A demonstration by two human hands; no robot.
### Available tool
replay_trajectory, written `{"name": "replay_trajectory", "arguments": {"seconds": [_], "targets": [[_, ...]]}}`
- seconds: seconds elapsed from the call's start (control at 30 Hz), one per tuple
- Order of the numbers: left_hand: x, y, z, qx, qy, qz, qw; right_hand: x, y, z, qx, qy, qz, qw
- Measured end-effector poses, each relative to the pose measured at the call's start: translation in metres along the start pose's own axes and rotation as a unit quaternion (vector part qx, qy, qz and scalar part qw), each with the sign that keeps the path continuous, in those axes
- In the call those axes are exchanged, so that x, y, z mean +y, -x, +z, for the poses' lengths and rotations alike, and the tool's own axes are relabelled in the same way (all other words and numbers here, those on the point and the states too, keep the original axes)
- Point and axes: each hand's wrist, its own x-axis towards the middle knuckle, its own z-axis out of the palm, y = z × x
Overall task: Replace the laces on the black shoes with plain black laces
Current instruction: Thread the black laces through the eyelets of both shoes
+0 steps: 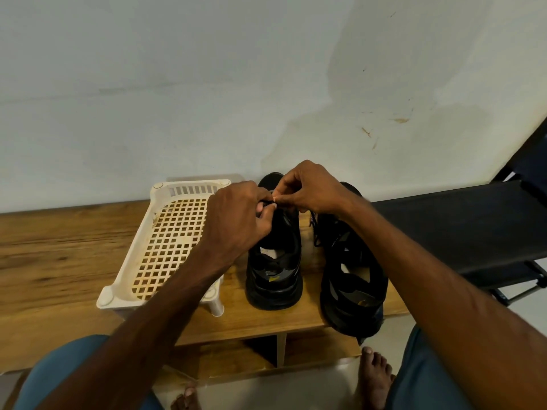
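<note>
Two black shoes stand side by side on a low wooden table [59, 247], heels toward me. Over the front of the left shoe [275, 270], my left hand [236, 220] and my right hand [310, 190] meet, and both pinch a black lace [268, 202] between fingertips. Most of that lace is hidden by my fingers. The right shoe [352, 279] sits untouched, with a dark speckled lace [314, 229] hanging loose near its front.
A cream plastic lattice tray [165, 238] on short legs stands left of the shoes. A dark folding chair [473, 232] is at the right. The wall rises right behind the table. My knees and bare feet are below the table's front edge.
</note>
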Motion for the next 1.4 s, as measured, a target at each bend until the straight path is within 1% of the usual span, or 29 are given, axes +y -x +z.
{"name": "replay_trajectory", "arguments": {"seconds": [0.07, 0.13, 0.2, 0.23, 0.3, 0.33, 0.37, 0.43, 0.53, 0.57, 0.63, 0.7, 0.73, 0.8, 0.83, 0.93, 1.03, 1.13, 1.17, 1.3, 1.37, 1.4], "targets": [[0.0, 0.0, 0.001, -0.015, 0.01, -0.027, 0.999, -0.002, -0.001, -0.001, 0.006, 0.022, -0.005, 1.0], [0.0, 0.0, 0.002, -0.044, 0.049, -0.094, 0.993, -0.002, -0.002, -0.002, 0.023, 0.021, -0.002, 1.0], [-0.003, -0.001, 0.004, -0.08, 0.149, -0.177, 0.97, -0.002, -0.005, -0.003, 0.041, -0.039, 0.012, 0.998], [-0.006, -0.002, 0.004, -0.101, 0.222, -0.22, 0.944, -0.004, -0.006, -0.003, 0.043, -0.098, 0.017, 0.994], [-0.01, -0.004, 0.002, -0.137, 0.351, -0.299, 0.877, -0.008, -0.008, -0.001, 0.032, -0.221, 0.014, 0.975], [-0.011, -0.005, 0.001, -0.15, 0.385, -0.329, 0.849, -0.009, -0.009, -0.001, 0.039, -0.252, 0.006, 0.967], [-0.012, -0.005, 0.001, -0.162, 0.405, -0.354, 0.827, -0.009, -0.011, 0.0, 0.061, -0.254, -0.005, 0.965], [-0.013, -0.006, 0.0, -0.183, 0.431, -0.391, 0.792, -0.007, -0.012, 0.003, 0.114, -0.202, -0.027, 0.972], [-0.017, -0.005, 0.002, -0.206, 0.469, -0.415, 0.752, -0.002, -0.007, 0.004, 0.144, -0.13, -0.018, 0.981], [-0.017, -0.005, 0.002, -0.208, 0.482, -0.417, 0.742, 0.001, -0.004, 0.002, 0.14, -0.099, -0.017, 0.985], [-0.017, -0.004, 0.004, -0.207, 0.503, -0.421, 0.726, 0.003, 0.005, -0.002, 0.096, -0.026, -0.032, 0.995], [-0.018, -0.004, 0.004, -0.204, 0.517, -0.427, 0.713, 0.005, 0.013, 0.0, 0.046, 0.004, -0.042, 0.998], [-0.018, -0.005, 0.005, -0.201, 0.522, -0.433, 0.707, 0.006, 0.017, 0.002, 0.034, 0.006, -0.041, 0.999], [-0.017, -0.005, 0.006, -0.19, 0.521, -0.446, 0.702, 0.006, 0.021, 0.003, 0.032, -0.006, -0.034, 0.999], [-0.017, -0.005, 0.006, -0.184, 0.512, -0.45, 0.709, 0.006, 0.023, 0.002, 0.031, -0.014, -0.029, 0.999], [-0.014, -0.004, 0.006, -0.169, 0.483, -0.443, 0.736, 0.006, 0.024, 0.002, 0.032, -0.042, -0.02, 0.998], [-0.014, -0.005, 0.004, -0.159, 0.459, -0.432, 0.76, 0.003, 0.024, 0.008, 0.052, -0.042, -0.027, 0.997], [-0.015, -0.006, 0.003, -0.147, 0.429, -0.404, 0.795, 0.001, 0.023, 0.011, 0.062, -0.04, -0.038, 0.997], [-0.016, -0.006, 0.003, -0.144, 0.427, -0.396, 0.8, 0.001, 0.023, 0.01, 0.068, -0.041, -0.037, 0.996], [-0.017, -0.007, 0.003, -0.149, 0.429, -0.406, 0.793, 0.0, 0.021, 0.008, 0.118, -0.094, 0.005, 0.988], [-0.018, -0.007, 0.003, -0.155, 0.434, -0.423, 0.78, 0.001, 0.023, 0.007, 0.089, -0.102, 0.013, 0.991], [-0.018, -0.007, 0.002, -0.159, 0.441, -0.431, 0.771, 0.001, 0.023, 0.009, 0.067, -0.074, 0.007, 0.995]]}}
